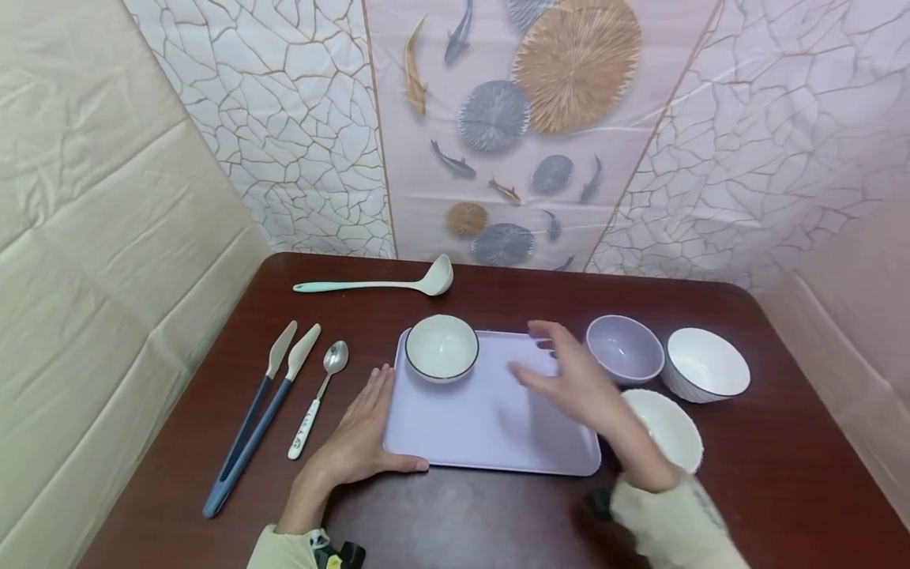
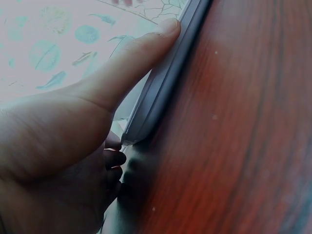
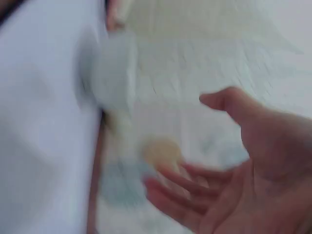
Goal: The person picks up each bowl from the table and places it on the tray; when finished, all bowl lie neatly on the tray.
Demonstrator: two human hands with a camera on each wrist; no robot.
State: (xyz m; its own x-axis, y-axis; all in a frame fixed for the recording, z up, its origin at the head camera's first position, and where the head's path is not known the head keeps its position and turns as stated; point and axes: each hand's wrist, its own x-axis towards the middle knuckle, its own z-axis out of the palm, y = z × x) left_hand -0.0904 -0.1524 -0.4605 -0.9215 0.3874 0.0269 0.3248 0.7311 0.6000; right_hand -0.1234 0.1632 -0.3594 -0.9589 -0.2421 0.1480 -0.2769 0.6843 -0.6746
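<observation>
A lavender tray (image 1: 490, 435) lies on the dark wooden table. On its far left corner stands a pale bowl with a dark rim (image 1: 442, 348). My left hand (image 1: 359, 435) rests along the tray's left side, fingers straight and the thumb on the near edge; the left wrist view shows the thumb (image 2: 141, 53) against the tray's rim. Over the tray's right half hovers my right hand (image 1: 576, 379), thumb and fingers spread with nothing between them. Close to its right are a lavender bowl (image 1: 624, 349) and a white bowl (image 1: 668, 431), partly hidden by the forearm.
Another white bowl (image 1: 707, 367) stands at the far right. Left of the tray lie a spoon (image 1: 320, 399) and blue-handled tongs (image 1: 259, 419) with pale tips. A ladle (image 1: 377, 284) lies along the back edge, before a patterned backdrop (image 1: 455, 197).
</observation>
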